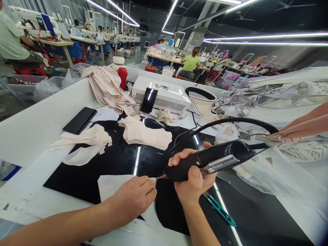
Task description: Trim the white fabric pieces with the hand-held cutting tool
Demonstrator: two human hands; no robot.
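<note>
My right hand (193, 186) is wrapped round a black hand-held power tool (210, 159) with a silver lever and a thick black cable. The tool's thin metal tip points left, close to the fingers of my left hand (137, 196). Those fingers pinch the edge of a white fabric piece (112, 182), which lies partly on the black mat (118, 160) and partly under my hand. Whether the tip touches the fabric, I cannot tell. Turquoise thread snips (221, 210) lie on the mat just right of my right wrist.
Behind the hands are stacked cream fabric pieces (146, 133), a dark flat device (80, 120), a phone (149, 100) against a white vented box (161, 92), and a red bottle (122, 78). White fabric and plastic bags (276, 164) crowd the right. Other people sit at sewing machines beyond.
</note>
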